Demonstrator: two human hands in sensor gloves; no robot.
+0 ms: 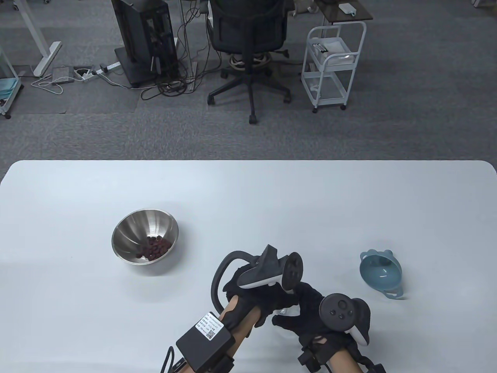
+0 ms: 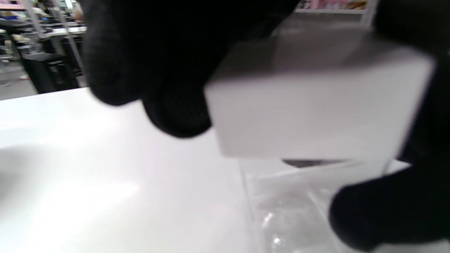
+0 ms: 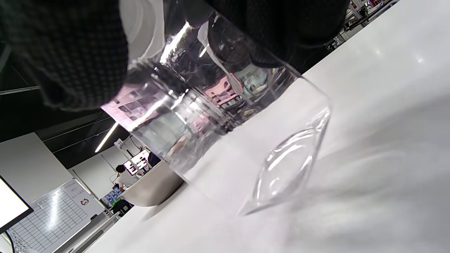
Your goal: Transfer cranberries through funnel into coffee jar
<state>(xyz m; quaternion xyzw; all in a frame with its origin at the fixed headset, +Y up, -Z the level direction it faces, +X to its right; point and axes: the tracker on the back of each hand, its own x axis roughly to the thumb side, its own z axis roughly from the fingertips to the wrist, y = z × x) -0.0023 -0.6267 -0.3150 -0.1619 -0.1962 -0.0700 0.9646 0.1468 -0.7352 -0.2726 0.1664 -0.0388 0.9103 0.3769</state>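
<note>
A clear glass coffee jar (image 3: pixel 228 123) stands on the white table near its front edge, mostly hidden under both hands in the table view. My left hand (image 1: pixel 268 307) grips its white lid (image 2: pixel 309 105) from above, with the clear jar body (image 2: pixel 299 203) below it. My right hand (image 1: pixel 293 316) holds the jar body, fingers (image 3: pixel 70 52) wrapped around the glass. A steel bowl (image 1: pixel 128 233) with dark red cranberries (image 1: pixel 155 248) sits to the left. A blue funnel (image 1: pixel 382 274) lies to the right on the table.
The bowl also shows behind the jar in the right wrist view (image 3: pixel 154 189). The table's far edge (image 1: pixel 248 161) borders grey carpet with an office chair (image 1: pixel 248 42) and a white cart (image 1: pixel 334 58) beyond.
</note>
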